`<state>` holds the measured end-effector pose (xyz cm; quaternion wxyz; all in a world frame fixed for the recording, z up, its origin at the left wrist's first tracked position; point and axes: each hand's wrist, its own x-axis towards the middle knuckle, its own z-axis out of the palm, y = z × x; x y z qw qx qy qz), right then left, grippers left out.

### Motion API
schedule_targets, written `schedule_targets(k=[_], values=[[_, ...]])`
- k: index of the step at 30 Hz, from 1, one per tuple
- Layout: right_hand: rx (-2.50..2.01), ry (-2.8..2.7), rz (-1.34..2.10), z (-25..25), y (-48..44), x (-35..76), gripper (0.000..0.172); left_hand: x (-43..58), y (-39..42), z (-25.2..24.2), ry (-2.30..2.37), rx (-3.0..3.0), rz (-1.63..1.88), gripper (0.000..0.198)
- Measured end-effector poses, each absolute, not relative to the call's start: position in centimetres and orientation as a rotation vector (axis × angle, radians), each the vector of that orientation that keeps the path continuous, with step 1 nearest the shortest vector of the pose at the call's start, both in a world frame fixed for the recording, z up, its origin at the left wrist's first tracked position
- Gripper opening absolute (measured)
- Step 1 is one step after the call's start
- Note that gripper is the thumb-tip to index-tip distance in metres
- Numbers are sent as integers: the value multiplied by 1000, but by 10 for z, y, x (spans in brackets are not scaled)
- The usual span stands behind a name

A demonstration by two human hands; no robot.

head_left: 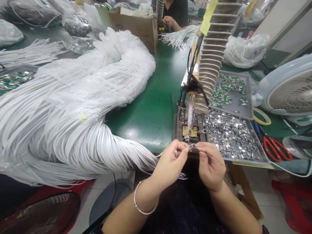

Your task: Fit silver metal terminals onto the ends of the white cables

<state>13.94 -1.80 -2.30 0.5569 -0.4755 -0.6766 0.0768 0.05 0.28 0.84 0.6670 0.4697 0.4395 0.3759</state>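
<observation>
My left hand (170,162) is closed in a pinch on the end of a white cable, with a small metal connector (191,147) at its tip. My right hand (210,164) is closed too, pinching a thin solder wire (214,158) that meets the connector. Both hands are held at the table's front edge, just below the tip of a soldering iron (190,112) fixed in a stand (192,86). A huge bundle of white cables (68,110) lies across the green table (151,110) on my left.
A grey tray (246,112) of small metal and green parts sits at right, above a heap of silver shells (231,136). Red scissors (276,149), a tape roll (262,117) and a white fan (290,91) stand further right. A cardboard box (141,27) and another person's hand (168,22) are at the far end.
</observation>
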Motion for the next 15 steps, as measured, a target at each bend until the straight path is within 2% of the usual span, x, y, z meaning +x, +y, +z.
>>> schedule_targets(k=[6, 10, 15], values=[[-1129, -1536, 234, -18, -31, 148, 22, -3, -12, -4, 959, 1330, 806, 26], [-1124, -1549, 175, -10, -42, 151, 23, -6, -19, -5, 944, 1479, 800, 25], [-1121, -1652, 225, -2, -50, 147, 23, -5, -20, 2, 882, 1325, 708, 25]])
